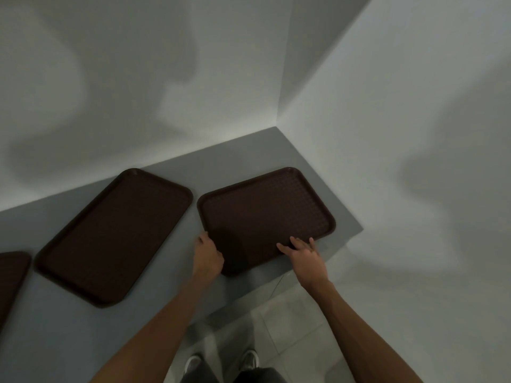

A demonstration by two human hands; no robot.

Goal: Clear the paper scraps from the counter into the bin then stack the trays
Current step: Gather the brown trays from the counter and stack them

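Overhead, on a grey bench (235, 167), the left hand (208, 254) grips the left rim of a dark brown rectangular plastic tray (265, 214); the right hand (307, 257) touches its near rim with spread fingers (284, 248).

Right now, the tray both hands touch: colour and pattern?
Dark brown tray, with a fine grid texture on its floor; head view, the only one.

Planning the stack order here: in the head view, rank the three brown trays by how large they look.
1. Middle tray: looks largest.
2. Right tray: slightly smaller, but close; wide-angle distortion makes this unsure.
3. Left tray: smallest showing, cut off by the frame edge, so true size unknown.
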